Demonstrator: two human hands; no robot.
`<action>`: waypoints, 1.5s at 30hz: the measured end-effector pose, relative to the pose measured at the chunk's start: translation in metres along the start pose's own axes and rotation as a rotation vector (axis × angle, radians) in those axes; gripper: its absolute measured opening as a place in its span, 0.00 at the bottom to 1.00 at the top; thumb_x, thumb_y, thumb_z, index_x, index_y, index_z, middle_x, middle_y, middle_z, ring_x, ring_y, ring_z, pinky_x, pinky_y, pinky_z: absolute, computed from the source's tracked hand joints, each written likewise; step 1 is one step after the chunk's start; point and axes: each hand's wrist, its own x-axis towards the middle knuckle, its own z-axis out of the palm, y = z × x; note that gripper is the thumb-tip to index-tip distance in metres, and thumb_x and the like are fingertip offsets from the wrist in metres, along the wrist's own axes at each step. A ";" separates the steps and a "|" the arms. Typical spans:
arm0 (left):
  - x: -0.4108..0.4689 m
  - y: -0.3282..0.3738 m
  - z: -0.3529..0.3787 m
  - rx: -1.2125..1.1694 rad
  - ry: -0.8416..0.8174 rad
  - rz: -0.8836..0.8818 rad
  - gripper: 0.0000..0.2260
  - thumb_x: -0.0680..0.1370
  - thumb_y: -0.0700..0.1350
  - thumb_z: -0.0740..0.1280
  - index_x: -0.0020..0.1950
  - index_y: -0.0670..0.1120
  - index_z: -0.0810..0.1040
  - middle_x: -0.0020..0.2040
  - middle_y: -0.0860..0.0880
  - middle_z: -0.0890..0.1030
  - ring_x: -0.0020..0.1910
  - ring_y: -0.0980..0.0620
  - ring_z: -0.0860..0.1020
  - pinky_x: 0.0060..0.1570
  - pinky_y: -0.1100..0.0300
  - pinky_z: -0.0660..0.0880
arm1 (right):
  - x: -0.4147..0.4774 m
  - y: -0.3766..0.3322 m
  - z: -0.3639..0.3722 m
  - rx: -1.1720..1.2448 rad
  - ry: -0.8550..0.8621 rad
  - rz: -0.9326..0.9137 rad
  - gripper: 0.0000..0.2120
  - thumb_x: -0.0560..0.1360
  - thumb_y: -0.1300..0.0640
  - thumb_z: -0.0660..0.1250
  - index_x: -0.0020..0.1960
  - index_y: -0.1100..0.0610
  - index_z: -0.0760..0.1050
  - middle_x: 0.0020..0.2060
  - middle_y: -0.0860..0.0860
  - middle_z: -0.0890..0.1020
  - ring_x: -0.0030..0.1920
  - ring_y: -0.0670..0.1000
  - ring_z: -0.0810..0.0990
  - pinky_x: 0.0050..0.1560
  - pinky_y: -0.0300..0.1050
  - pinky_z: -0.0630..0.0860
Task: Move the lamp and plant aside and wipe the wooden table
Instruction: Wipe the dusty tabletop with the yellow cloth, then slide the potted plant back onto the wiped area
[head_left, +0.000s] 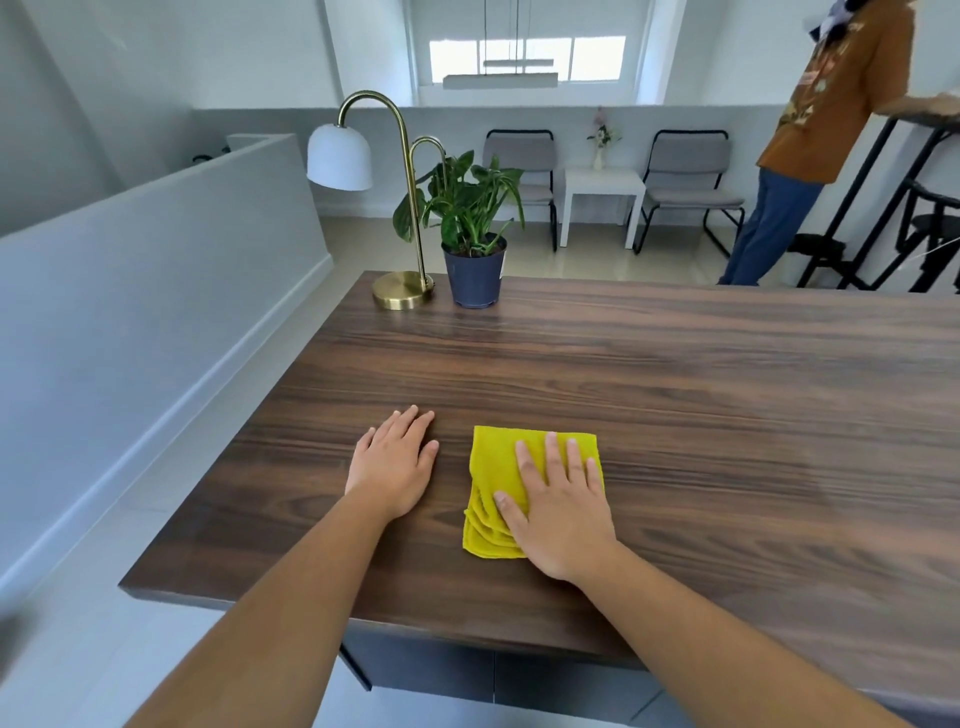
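Wooden table (675, 395): lamp (402, 291) and plant (474, 228) seemingly touching at far-left corner; our right hand (558, 512) lies flat, fingers spread, on yellow cloth (493, 467), left hand (392, 465) flat beside it

No text, brand or number can be read anywhere in this view. The dark plant pot (474, 278) carries a small pale label on its right side, but the print on it is too small to read. The orange shirt (831, 88) of the person standing at the back has a printed pattern, and no letters can be made out in it.
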 end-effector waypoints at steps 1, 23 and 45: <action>0.001 0.000 -0.001 0.002 -0.006 -0.001 0.22 0.81 0.54 0.51 0.75 0.54 0.57 0.78 0.53 0.56 0.77 0.53 0.51 0.74 0.51 0.49 | 0.001 -0.001 -0.001 0.006 -0.013 -0.001 0.33 0.77 0.34 0.44 0.77 0.47 0.40 0.78 0.55 0.41 0.77 0.58 0.37 0.75 0.56 0.37; 0.193 -0.004 -0.071 -0.095 -0.041 0.094 0.28 0.79 0.58 0.56 0.76 0.49 0.55 0.76 0.47 0.60 0.74 0.45 0.60 0.69 0.45 0.62 | 0.213 0.018 -0.120 0.444 0.103 0.168 0.27 0.81 0.44 0.53 0.77 0.50 0.52 0.78 0.50 0.51 0.78 0.52 0.49 0.75 0.54 0.58; 0.316 0.014 -0.024 -1.025 0.067 0.031 0.34 0.73 0.42 0.72 0.74 0.54 0.58 0.70 0.51 0.70 0.64 0.52 0.73 0.66 0.53 0.70 | 0.361 0.021 -0.078 1.262 0.170 0.044 0.30 0.74 0.64 0.70 0.72 0.55 0.64 0.67 0.55 0.74 0.63 0.52 0.76 0.64 0.48 0.73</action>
